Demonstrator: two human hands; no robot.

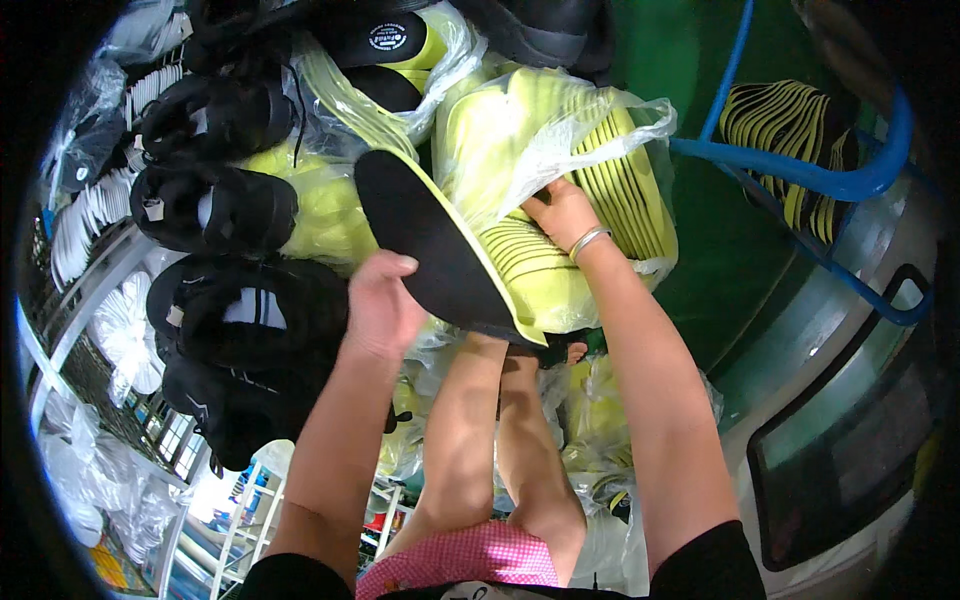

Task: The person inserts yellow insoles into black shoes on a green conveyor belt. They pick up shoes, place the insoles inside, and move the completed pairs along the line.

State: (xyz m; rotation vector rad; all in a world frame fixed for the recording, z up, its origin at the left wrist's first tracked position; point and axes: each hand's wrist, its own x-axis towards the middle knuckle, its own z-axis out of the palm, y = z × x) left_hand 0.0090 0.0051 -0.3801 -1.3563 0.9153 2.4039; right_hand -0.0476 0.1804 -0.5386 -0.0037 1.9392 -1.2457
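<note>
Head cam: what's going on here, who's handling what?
A person is pulling shoe insoles from a clear plastic bag. The left hand steadies a black insole with a yellow-green edge, which lies tilted across the pile. The right hand, wearing a bracelet, reaches into the bag's stack of yellow-green insoles. Black sandals are heaped at the left, and more insoles sit in a blue frame at the upper right.
</note>
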